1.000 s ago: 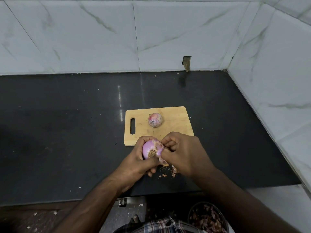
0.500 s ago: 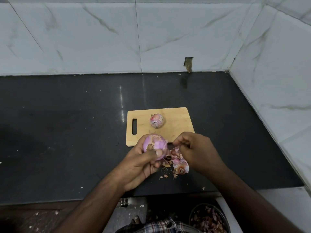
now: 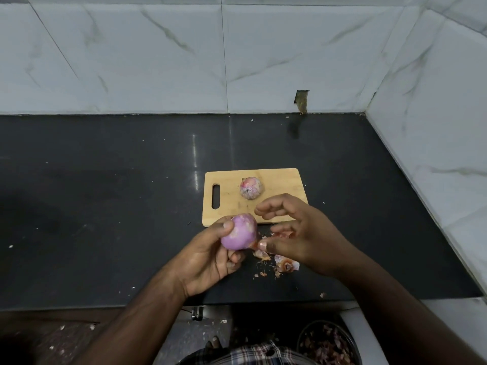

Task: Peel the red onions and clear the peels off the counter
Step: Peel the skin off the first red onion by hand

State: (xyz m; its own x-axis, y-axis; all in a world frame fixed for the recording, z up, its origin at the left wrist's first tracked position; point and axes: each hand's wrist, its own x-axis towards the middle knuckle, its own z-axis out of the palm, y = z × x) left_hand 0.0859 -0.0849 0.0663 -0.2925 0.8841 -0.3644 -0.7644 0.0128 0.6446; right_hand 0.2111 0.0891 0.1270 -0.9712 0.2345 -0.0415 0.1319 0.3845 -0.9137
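The left hand (image 3: 208, 259) grasps a peeled red onion (image 3: 239, 232), its fingers (image 3: 228, 225) curled round it with the thumb pressed on the upper left side and the other fingertips tucked beneath. The onion sits slightly tilted, its longer axis running from lower left to upper right; which end is the root I cannot tell. Its skin is smooth, pale purple, with faint lighter patches. The right hand (image 3: 297, 234) hovers just beside it, fingers spread and loosely curved, holding nothing, the thumb tip close to the onion's lower right edge. Below both hands, loose peels (image 3: 286, 264) lie on the black desk (image 3: 105, 206). Farther back, a second onion (image 3: 251, 188), still patchy with skin, rests on a wooden cutting board (image 3: 279, 185).
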